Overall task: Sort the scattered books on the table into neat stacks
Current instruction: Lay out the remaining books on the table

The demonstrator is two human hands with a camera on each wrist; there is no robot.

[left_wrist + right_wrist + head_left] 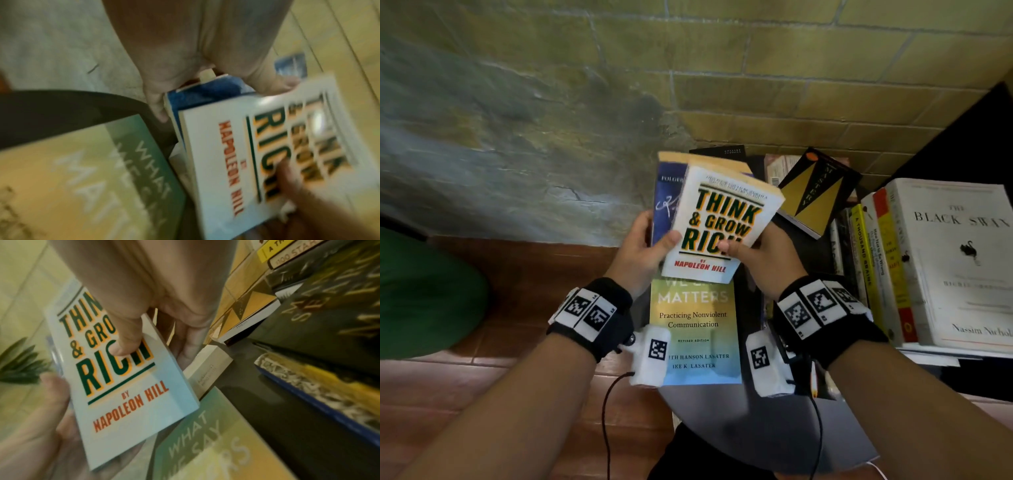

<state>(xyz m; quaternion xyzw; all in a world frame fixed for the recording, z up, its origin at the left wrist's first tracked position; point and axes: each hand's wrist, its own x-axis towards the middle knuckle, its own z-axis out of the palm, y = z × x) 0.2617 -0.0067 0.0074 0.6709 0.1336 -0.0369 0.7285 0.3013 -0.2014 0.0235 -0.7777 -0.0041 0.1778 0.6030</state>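
A white paperback, Think & Grow Rich (722,219), is held up above the table, overlapping a blue book (666,202) behind it. My left hand (654,240) grips the blue book (207,92) from the left, with its thumb lying on the white cover's edge. My right hand (743,250) pinches the white book (127,395): its thumb (125,344) presses on the word RICH and its fingers curl underneath. Under both hands a green and yellow book, What We Say Matters (695,329), lies flat on the dark table (756,428).
A black and gold book, Mastery (815,192), lies tilted on other books at the back. At the right, The Black Swan (955,260) tops a pile, with several book spines (869,267) beside it. A brick wall stands behind and wooden floor shows at the left.
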